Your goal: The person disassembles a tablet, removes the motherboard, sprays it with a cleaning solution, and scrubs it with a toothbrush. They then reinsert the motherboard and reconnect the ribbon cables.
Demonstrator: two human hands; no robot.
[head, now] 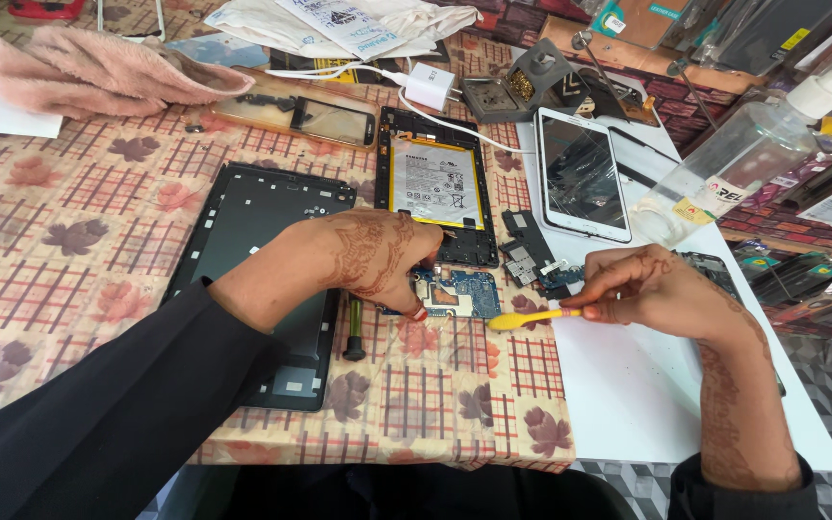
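At the far left a fluffy pink towel (98, 67) lies bunched on the counter (60, 231), whose cloth is printed with red checks and brown leaves. Next comes a matt black tablet back cover (252, 241), flat and rectangular, with a short dark screwdriver (353, 329) lying beside its right edge. The left hand (368, 255) reaches over that cover and its grip is pressed down on a small blue circuit board (450, 294), fingertips pinning its left end against the cloth; the board lies just below the open tablet frame with its pale, glossy battery (435, 181). The board's long axis runs left to right, and directly to its right, on that same line, lies a yellow toothbrush (530, 316), head toward the board and nearly touching its right edge. The right hand (642, 289) has its grip closed around the brush's handle, so this hand is the one nearer the board's free end. Further right are small dark loose parts (532, 258), a white-framed tablet screen (582, 173) on a white sheet, and a clear plastic spray bottle (734, 154) lying tilted.
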